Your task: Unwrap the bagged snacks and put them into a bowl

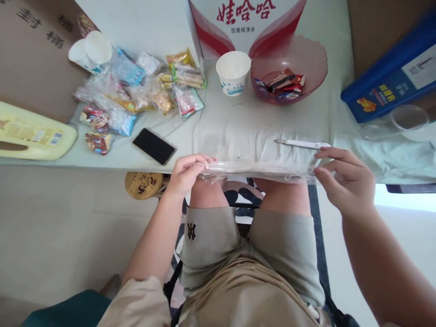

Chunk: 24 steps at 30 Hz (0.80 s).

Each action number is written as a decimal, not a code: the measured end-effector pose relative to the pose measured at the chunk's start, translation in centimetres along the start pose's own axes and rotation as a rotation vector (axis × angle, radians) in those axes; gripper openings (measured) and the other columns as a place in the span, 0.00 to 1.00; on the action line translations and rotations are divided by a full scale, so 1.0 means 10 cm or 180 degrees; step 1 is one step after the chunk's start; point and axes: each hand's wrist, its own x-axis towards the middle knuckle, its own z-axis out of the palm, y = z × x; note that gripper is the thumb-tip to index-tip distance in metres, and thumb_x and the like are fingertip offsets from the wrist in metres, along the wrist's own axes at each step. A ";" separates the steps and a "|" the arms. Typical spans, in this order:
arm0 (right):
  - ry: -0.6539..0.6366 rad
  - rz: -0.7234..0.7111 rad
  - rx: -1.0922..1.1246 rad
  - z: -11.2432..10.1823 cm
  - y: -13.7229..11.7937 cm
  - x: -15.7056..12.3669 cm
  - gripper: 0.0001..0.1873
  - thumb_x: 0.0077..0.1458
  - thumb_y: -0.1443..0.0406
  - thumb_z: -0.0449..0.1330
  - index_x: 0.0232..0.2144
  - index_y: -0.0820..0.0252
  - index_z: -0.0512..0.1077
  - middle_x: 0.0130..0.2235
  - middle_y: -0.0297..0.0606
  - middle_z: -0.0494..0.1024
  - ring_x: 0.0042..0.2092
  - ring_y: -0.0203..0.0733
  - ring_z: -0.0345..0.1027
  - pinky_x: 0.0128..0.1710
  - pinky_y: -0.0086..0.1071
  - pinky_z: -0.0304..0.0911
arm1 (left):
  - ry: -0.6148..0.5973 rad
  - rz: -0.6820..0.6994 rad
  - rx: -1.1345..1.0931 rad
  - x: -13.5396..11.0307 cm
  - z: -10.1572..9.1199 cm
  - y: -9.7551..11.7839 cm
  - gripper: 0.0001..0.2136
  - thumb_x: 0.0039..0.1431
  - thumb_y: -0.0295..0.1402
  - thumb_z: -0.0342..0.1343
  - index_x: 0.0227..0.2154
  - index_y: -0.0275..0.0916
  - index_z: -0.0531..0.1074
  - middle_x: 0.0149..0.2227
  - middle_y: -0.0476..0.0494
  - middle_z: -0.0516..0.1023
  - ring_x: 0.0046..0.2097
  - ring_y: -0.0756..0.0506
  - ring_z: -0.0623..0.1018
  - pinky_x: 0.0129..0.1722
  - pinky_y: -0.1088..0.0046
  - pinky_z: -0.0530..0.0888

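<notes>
A strip of clear plastic film is stretched level between my hands, above my knees at the table's front edge. My left hand is closed on its left end, thumb against fingers. At the right end, my right hand pinches the film's edge between thumb and fingertips. Just beyond the film lies a slim white tool with a pointed metal tip, close to my right fingertips; it looks like a craft knife. To the left of my left hand, a black phone rests on the table.
Wrapped snacks are heaped at the left, beside tipped paper cups and a yellow jug. An upright paper cup and a pink bowl of snacks stand before a white-red carton. A clear plastic cup lies right.
</notes>
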 end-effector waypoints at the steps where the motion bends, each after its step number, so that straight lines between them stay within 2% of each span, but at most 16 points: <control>1: -0.0070 0.0275 0.0234 0.02 -0.01 0.00 0.16 0.59 0.56 0.65 0.23 0.54 0.71 0.35 0.40 0.81 0.41 0.50 0.79 0.44 0.46 0.73 | 0.0141 -0.0208 -0.0167 0.03 0.02 0.04 0.08 0.55 0.37 0.58 0.24 0.40 0.71 0.29 0.45 0.81 0.35 0.43 0.84 0.32 0.69 0.79; 2: -0.0174 0.0635 0.0471 0.04 -0.01 -0.01 0.16 0.59 0.55 0.65 0.24 0.54 0.69 0.30 0.38 0.80 0.36 0.47 0.78 0.37 0.42 0.73 | 0.0271 -0.0414 -0.0231 0.07 0.05 0.07 0.08 0.56 0.37 0.58 0.26 0.40 0.70 0.26 0.48 0.79 0.29 0.45 0.82 0.25 0.73 0.75; 4: -0.0558 0.1329 0.0865 0.08 0.04 -0.02 0.15 0.57 0.53 0.66 0.29 0.54 0.69 0.20 0.30 0.73 0.23 0.41 0.71 0.24 0.34 0.67 | 0.0372 -0.0779 -0.0114 0.19 0.09 0.08 0.07 0.59 0.38 0.56 0.31 0.41 0.69 0.23 0.52 0.75 0.19 0.50 0.74 0.16 0.78 0.64; 6: -0.1126 0.1667 0.1184 0.07 0.14 -0.02 0.18 0.54 0.51 0.68 0.40 0.53 0.71 0.20 0.28 0.73 0.21 0.39 0.69 0.21 0.32 0.66 | 0.0171 -0.1089 0.0137 0.32 0.08 0.05 0.06 0.62 0.38 0.55 0.34 0.42 0.69 0.20 0.54 0.73 0.14 0.53 0.66 0.13 0.80 0.57; 8: -0.1354 0.1673 0.1551 0.05 0.29 -0.01 0.27 0.54 0.46 0.68 0.50 0.53 0.71 0.29 0.34 0.80 0.29 0.42 0.76 0.28 0.35 0.72 | -0.0174 -0.1420 0.0314 0.43 0.01 0.01 0.06 0.64 0.37 0.54 0.35 0.41 0.70 0.18 0.54 0.72 0.12 0.55 0.61 0.12 0.80 0.52; 10: -0.1073 0.1550 0.1889 0.09 0.40 0.02 0.29 0.55 0.43 0.65 0.51 0.51 0.73 0.39 0.38 0.81 0.38 0.44 0.79 0.38 0.39 0.76 | -0.0504 -0.1760 0.0352 0.51 -0.05 -0.03 0.05 0.64 0.35 0.55 0.35 0.40 0.71 0.18 0.52 0.72 0.11 0.56 0.57 0.12 0.80 0.48; 12: -0.0844 0.1367 0.2008 0.25 0.42 0.05 0.25 0.55 0.45 0.66 0.48 0.50 0.74 0.44 0.39 0.81 0.44 0.45 0.78 0.47 0.42 0.76 | -0.0851 -0.2026 0.0312 0.54 -0.05 -0.05 0.05 0.64 0.34 0.55 0.36 0.39 0.72 0.17 0.51 0.73 0.11 0.56 0.55 0.12 0.79 0.45; 14: -0.1256 0.1179 0.2107 0.53 0.31 0.10 0.26 0.53 0.48 0.69 0.50 0.51 0.73 0.51 0.42 0.79 0.54 0.48 0.75 0.58 0.46 0.71 | -0.1176 -0.2156 0.0240 0.55 0.01 -0.04 0.05 0.64 0.33 0.55 0.35 0.39 0.73 0.17 0.50 0.73 0.10 0.56 0.55 0.12 0.79 0.43; 16: -0.1943 0.1164 0.2362 0.86 0.13 0.15 0.33 0.49 0.52 0.73 0.55 0.52 0.70 0.56 0.44 0.77 0.57 0.48 0.73 0.59 0.44 0.70 | -0.1360 -0.2143 0.0128 0.57 0.10 0.02 0.05 0.64 0.34 0.57 0.34 0.39 0.74 0.17 0.49 0.74 0.10 0.56 0.55 0.13 0.79 0.44; 17: -0.2263 0.1185 0.2487 1.01 0.04 0.17 0.35 0.47 0.54 0.74 0.55 0.52 0.69 0.55 0.44 0.78 0.54 0.46 0.75 0.54 0.42 0.72 | -0.1389 -0.2100 0.0051 0.58 0.14 0.05 0.05 0.63 0.34 0.58 0.34 0.38 0.74 0.17 0.49 0.74 0.10 0.56 0.56 0.13 0.80 0.45; 18: -0.2631 0.1213 0.2595 1.14 -0.05 0.19 0.33 0.48 0.55 0.74 0.54 0.54 0.69 0.50 0.42 0.80 0.47 0.43 0.77 0.47 0.39 0.75 | -0.1382 -0.2044 -0.0040 0.60 0.16 0.08 0.05 0.62 0.34 0.59 0.34 0.38 0.74 0.17 0.50 0.74 0.11 0.56 0.57 0.13 0.80 0.47; 20: -0.3268 0.1184 0.2611 1.30 -0.20 0.20 0.22 0.51 0.55 0.71 0.44 0.59 0.73 0.36 0.36 0.80 0.33 0.37 0.74 0.34 0.33 0.72 | -0.1246 -0.1900 -0.0269 0.64 0.16 0.12 0.08 0.61 0.36 0.61 0.35 0.37 0.76 0.18 0.50 0.74 0.12 0.55 0.62 0.14 0.80 0.54; 22: -0.3457 0.1210 0.2615 1.32 -0.30 0.18 0.16 0.54 0.54 0.69 0.32 0.60 0.72 0.25 0.30 0.74 0.26 0.33 0.67 0.27 0.30 0.65 | -0.0953 -0.1735 -0.0619 0.66 0.11 0.11 0.13 0.61 0.42 0.61 0.38 0.36 0.77 0.18 0.51 0.72 0.16 0.52 0.68 0.18 0.79 0.62; 24: -0.3134 0.1403 0.2736 1.27 -0.38 0.14 0.16 0.55 0.54 0.68 0.28 0.58 0.70 0.22 0.28 0.71 0.24 0.32 0.64 0.24 0.29 0.61 | -0.0584 -0.1558 -0.1088 0.62 0.08 0.04 0.22 0.62 0.51 0.57 0.44 0.36 0.78 0.20 0.49 0.74 0.21 0.48 0.76 0.23 0.75 0.70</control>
